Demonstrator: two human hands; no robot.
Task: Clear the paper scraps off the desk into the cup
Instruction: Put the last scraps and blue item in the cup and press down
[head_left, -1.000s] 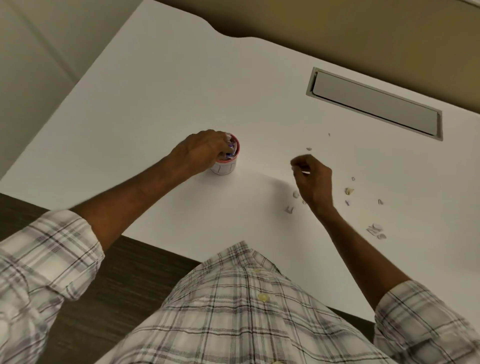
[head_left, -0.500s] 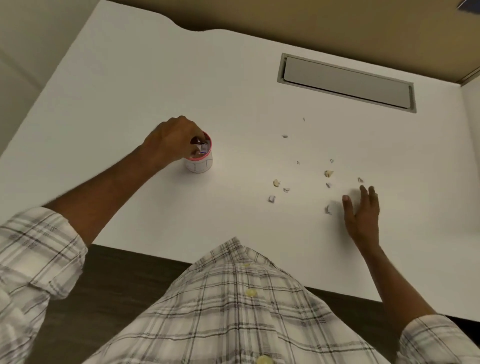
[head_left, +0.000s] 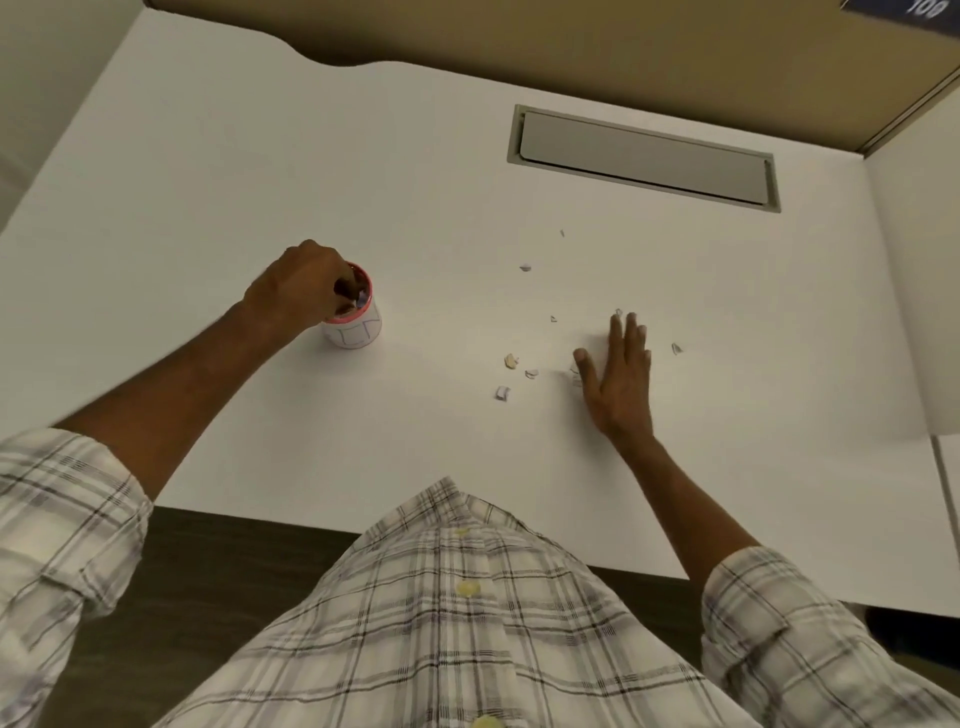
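A small white cup (head_left: 357, 327) with a pink rim stands on the white desk (head_left: 415, 182), left of centre, with paper bits inside. My left hand (head_left: 304, 286) curls over its rim and grips it. My right hand (head_left: 621, 371) lies flat and open on the desk among the paper scraps, fingers spread. Several small scraps are scattered around it: a yellowish one (head_left: 511, 360), a white one (head_left: 502, 393), another (head_left: 531, 373), one by my thumb (head_left: 575, 370), one to the right (head_left: 676, 348) and smaller ones further back (head_left: 525, 267). Any scraps under the palm are hidden.
A grey rectangular cable hatch (head_left: 644, 158) is set into the desk at the back right. A white side panel (head_left: 914, 280) rises at the right. The desk's near edge runs in front of my plaid shirt (head_left: 457, 613).
My right hand went from pinching near the cup to lying flat among the scraps, sliding left over the last half second. My left hand has stayed on the cup.
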